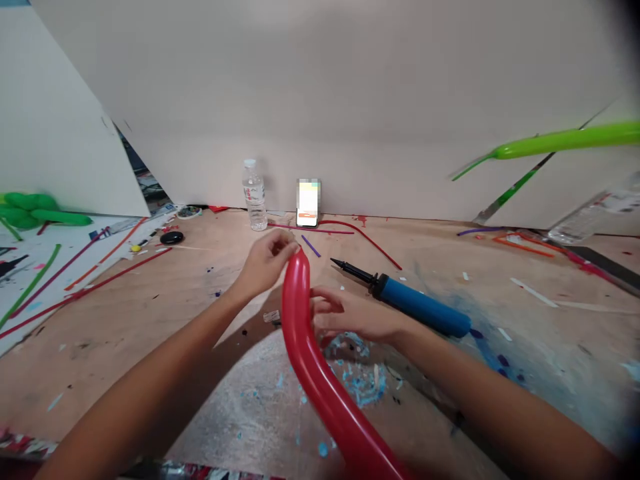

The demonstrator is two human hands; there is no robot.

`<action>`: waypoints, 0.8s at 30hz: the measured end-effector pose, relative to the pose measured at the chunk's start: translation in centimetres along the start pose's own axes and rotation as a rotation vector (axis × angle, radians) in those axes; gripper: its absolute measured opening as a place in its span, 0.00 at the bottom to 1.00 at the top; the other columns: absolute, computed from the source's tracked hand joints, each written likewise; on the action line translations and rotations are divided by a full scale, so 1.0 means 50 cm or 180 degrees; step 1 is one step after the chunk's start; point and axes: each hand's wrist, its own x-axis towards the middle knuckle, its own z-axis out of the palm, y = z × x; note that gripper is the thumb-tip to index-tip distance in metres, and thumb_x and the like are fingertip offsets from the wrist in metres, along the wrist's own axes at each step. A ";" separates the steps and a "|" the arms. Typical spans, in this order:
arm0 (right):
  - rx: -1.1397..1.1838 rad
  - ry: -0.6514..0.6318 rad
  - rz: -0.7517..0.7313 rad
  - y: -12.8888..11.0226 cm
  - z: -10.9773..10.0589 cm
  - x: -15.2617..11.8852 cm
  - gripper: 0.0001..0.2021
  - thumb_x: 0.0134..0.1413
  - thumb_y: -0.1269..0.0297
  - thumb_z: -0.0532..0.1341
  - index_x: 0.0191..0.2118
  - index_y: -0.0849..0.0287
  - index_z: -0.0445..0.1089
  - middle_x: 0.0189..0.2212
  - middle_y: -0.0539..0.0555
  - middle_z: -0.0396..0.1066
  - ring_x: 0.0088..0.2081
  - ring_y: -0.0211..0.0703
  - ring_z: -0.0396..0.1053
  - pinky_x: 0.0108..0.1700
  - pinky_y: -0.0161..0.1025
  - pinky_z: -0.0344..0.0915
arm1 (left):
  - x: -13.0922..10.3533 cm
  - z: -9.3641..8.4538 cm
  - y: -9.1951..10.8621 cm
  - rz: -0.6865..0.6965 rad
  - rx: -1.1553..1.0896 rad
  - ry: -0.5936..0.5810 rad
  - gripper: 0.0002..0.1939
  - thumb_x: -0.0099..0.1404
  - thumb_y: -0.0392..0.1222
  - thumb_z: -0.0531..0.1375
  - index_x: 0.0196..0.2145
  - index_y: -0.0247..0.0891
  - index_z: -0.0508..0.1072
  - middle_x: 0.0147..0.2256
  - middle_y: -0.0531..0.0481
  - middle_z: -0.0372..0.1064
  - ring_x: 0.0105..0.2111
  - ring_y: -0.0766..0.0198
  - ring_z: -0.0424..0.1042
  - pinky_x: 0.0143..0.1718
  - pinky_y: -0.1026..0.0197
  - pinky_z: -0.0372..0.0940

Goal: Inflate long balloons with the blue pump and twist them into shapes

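Note:
A long inflated red balloon (320, 370) runs from the bottom edge up to the middle of the view, its upper end bent upright. My left hand (270, 259) pinches the tip at that end between thumb and fingers. On the balloon's right side, my right hand (345, 313) has curled fingers against or just behind it; the fingertips are partly hidden by the balloon, so its grip is unclear. A blue hand pump (425, 305) with a black nozzle lies right of my hands.
A water bottle (256, 197) and a lit phone (307, 203) stand by the back panel (350, 100). Uninflated balloons lie on the wooden table (190, 347). Green balloons (30, 210) sit at left; a lime balloon (570, 140) is at upper right, near a clear bottle (585, 217).

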 end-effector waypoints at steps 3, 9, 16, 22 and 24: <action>-0.0112 0.0196 0.0111 0.002 -0.002 -0.039 0.20 0.52 0.55 0.65 0.47 0.58 0.64 0.32 0.51 0.70 0.31 0.37 0.70 0.34 0.37 0.68 | -0.001 -0.013 0.004 -0.0678 -0.1064 0.0241 0.09 0.56 0.45 0.64 0.29 0.36 0.71 0.26 0.52 0.67 0.24 0.68 0.64 0.26 0.67 0.60; 0.0722 -0.0462 0.0300 0.001 0.065 -0.096 0.29 0.49 0.42 0.62 0.50 0.57 0.64 0.42 0.57 0.70 0.39 0.42 0.71 0.38 0.39 0.67 | -0.014 0.017 0.029 -0.0310 -0.1230 0.0885 0.09 0.58 0.43 0.63 0.27 0.36 0.69 0.23 0.55 0.63 0.21 0.72 0.60 0.23 0.70 0.57; -0.0831 0.0059 0.0004 -0.031 0.122 -0.139 0.25 0.48 0.44 0.63 0.45 0.57 0.66 0.30 0.50 0.68 0.29 0.40 0.68 0.36 0.40 0.65 | 0.018 -0.008 0.078 -0.0706 -0.2216 0.1255 0.09 0.60 0.43 0.62 0.29 0.36 0.67 0.24 0.54 0.66 0.21 0.71 0.64 0.26 0.68 0.62; -0.3800 0.1998 -0.0485 -0.059 0.068 -0.150 0.25 0.52 0.46 0.61 0.47 0.61 0.66 0.36 0.61 0.72 0.32 0.47 0.68 0.31 0.39 0.58 | -0.067 0.027 0.116 -0.1362 -0.3156 -0.0280 0.21 0.52 0.50 0.68 0.40 0.36 0.71 0.31 0.46 0.72 0.31 0.60 0.73 0.36 0.57 0.68; -0.3799 0.1950 -0.0537 -0.046 0.068 -0.143 0.24 0.53 0.47 0.61 0.48 0.61 0.65 0.38 0.60 0.72 0.34 0.48 0.69 0.33 0.39 0.59 | -0.084 0.056 0.121 -0.1172 -0.3135 0.0155 0.20 0.49 0.38 0.70 0.40 0.38 0.70 0.27 0.54 0.69 0.27 0.67 0.71 0.36 0.60 0.68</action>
